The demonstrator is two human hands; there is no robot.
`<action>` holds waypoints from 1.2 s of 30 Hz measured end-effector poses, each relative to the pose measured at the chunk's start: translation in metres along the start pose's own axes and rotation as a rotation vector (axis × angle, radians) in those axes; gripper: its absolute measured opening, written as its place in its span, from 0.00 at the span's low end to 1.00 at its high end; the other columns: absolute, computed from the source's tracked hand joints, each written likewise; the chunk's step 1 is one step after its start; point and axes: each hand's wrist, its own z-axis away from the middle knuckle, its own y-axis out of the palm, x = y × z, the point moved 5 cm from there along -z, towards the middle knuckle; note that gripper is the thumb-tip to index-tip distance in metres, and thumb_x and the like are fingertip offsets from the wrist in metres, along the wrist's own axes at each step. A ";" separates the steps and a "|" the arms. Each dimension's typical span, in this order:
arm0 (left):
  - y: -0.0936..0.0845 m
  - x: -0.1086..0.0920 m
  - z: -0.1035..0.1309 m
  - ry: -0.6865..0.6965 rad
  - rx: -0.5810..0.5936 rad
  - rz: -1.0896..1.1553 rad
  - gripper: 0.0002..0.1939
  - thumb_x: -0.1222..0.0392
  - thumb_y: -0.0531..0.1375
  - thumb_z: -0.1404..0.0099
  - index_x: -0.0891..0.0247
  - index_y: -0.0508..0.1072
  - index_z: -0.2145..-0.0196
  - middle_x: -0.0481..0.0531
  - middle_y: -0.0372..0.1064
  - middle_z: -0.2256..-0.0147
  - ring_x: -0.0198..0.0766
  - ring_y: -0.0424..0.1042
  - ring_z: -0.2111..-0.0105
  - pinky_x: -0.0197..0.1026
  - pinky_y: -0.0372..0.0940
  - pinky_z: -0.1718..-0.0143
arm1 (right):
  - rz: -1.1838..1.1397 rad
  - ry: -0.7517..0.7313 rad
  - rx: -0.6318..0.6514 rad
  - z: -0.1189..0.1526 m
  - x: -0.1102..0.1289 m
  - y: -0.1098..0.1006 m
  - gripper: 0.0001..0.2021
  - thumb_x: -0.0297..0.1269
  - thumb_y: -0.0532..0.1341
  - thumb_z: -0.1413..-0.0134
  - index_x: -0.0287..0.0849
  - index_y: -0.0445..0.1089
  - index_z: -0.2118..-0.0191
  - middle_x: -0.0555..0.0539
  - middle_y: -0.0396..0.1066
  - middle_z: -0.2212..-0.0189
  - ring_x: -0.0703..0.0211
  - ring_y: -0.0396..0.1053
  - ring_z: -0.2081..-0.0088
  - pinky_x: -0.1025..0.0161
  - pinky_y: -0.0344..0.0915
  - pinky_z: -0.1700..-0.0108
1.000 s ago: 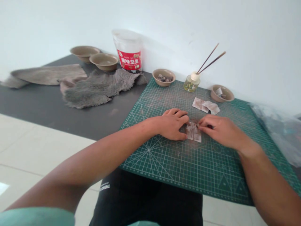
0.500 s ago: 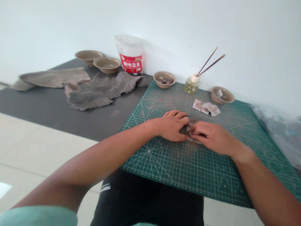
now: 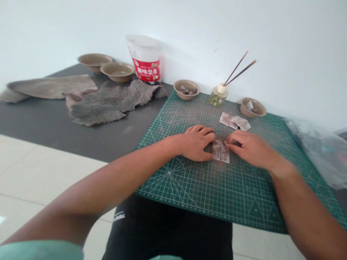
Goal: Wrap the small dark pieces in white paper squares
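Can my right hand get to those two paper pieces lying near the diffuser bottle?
Probably yes: the right hand lies just short of the paper pieces, with only bare cutting mat between them.

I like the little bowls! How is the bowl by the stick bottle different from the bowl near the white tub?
The bowl right of the reed bottle holds a pale scrap, and it sits on the green mat. The bowl by the white tub looks empty and sits on the dark surface. Both are tan and round.

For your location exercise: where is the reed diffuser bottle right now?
In the head view, the reed diffuser bottle stands at the far edge of the green cutting mat, near the wall, between two small bowls.
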 end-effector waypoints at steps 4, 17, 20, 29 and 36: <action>0.000 -0.001 0.000 0.009 0.002 0.008 0.27 0.40 0.58 0.37 0.59 0.65 0.47 0.60 0.49 0.32 0.59 0.45 0.32 0.62 0.47 0.36 | -0.132 -0.146 0.114 0.004 0.015 0.005 0.07 0.36 0.59 0.37 0.45 0.73 0.67 0.47 0.73 0.66 0.56 0.70 0.64 0.58 0.64 0.61; -0.017 -0.014 0.001 0.087 -0.216 0.107 0.27 0.42 0.60 0.35 0.61 0.63 0.45 0.60 0.60 0.39 0.54 0.56 0.38 0.57 0.53 0.38 | -0.714 0.147 -0.347 0.004 0.007 -0.001 0.05 0.40 0.65 0.41 0.47 0.72 0.61 0.48 0.74 0.57 0.55 0.72 0.56 0.58 0.70 0.55; -0.028 -0.023 0.002 0.166 -0.378 0.162 0.25 0.42 0.58 0.32 0.60 0.64 0.45 0.58 0.66 0.45 0.49 0.61 0.42 0.53 0.53 0.38 | -1.020 0.143 -0.413 0.003 0.013 0.005 0.08 0.40 0.66 0.42 0.50 0.70 0.57 0.49 0.72 0.60 0.57 0.72 0.60 0.58 0.71 0.57; -0.038 -0.029 0.007 0.171 -0.672 0.209 0.18 0.46 0.58 0.30 0.60 0.67 0.51 0.54 0.72 0.51 0.46 0.68 0.48 0.49 0.59 0.44 | -1.224 0.087 -0.508 0.003 0.023 0.000 0.06 0.42 0.60 0.42 0.54 0.68 0.58 0.48 0.72 0.59 0.51 0.71 0.58 0.49 0.73 0.57; -0.045 -0.038 0.014 0.230 -0.823 0.170 0.15 0.53 0.61 0.32 0.61 0.67 0.50 0.54 0.72 0.50 0.43 0.69 0.48 0.48 0.60 0.45 | -1.414 0.081 -0.494 0.003 0.025 0.002 0.05 0.42 0.62 0.43 0.52 0.67 0.62 0.49 0.72 0.58 0.54 0.72 0.59 0.51 0.74 0.56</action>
